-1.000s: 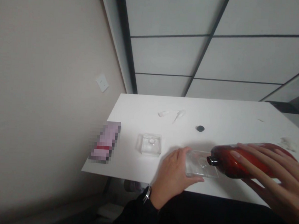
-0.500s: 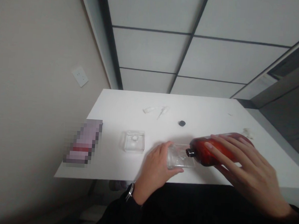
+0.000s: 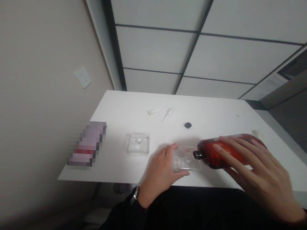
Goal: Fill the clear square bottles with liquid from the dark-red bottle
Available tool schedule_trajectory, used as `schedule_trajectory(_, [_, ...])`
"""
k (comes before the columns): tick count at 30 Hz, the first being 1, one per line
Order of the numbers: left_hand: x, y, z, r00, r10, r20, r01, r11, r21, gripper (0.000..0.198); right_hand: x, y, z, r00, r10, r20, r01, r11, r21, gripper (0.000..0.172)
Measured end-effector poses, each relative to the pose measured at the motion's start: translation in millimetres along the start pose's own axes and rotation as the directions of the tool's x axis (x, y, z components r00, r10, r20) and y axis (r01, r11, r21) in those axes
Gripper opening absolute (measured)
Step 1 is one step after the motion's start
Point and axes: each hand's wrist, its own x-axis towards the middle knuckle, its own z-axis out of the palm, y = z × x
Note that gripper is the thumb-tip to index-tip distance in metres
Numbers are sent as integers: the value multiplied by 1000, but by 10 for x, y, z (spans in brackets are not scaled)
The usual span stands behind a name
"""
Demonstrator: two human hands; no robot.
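My left hand (image 3: 162, 167) grips the left side of a clear square container (image 3: 188, 162) near the table's front edge. My right hand (image 3: 256, 166) holds a red bottle (image 3: 218, 153) tilted on its side, fingers over its top. The bottle's dark open neck (image 3: 198, 155) points left, over the right part of the container. Whether liquid is flowing out cannot be made out. A second clear square container (image 3: 139, 144) with a round opening on top stands left of my left hand.
On the white table (image 3: 127, 110) lie a small dark cap (image 3: 188, 125), a clear tube-like piece (image 3: 154, 111) and a clear piece with a thin stem (image 3: 169, 111). A blurred pinkish item (image 3: 89, 142) lies at the left edge. A wall stands close on the left.
The view has shifted slightly. The red bottle and my right hand sit a little farther right, with the neck still over the container. My left hand keeps its grip.
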Motion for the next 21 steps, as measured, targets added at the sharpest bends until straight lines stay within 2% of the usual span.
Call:
schedule_trajectory(4, [-1, -13, 13, 1000, 3, -8, -3, 1000, 0, 84, 2, 2, -5, 1000, 5, 14, -5, 1000, -14, 95])
schedule_trajectory(9, [8, -21, 15, 1000, 1, -10, -1, 1000, -3, 87, 1, 36, 22, 998, -20, -55, 19, 1000, -21, 78])
schedule_trajectory(16, [4, -21, 25, 1000, 10, -6, -10, 1000, 6, 87, -3, 57, 24, 998, -28, -58, 27, 999, -19, 83])
schedule_trajectory(21, [-3, -13, 6, 1000, 8, -4, -8, 1000, 11, 86, -2, 56, 15, 998, -31, -56, 31, 1000, 3, 76])
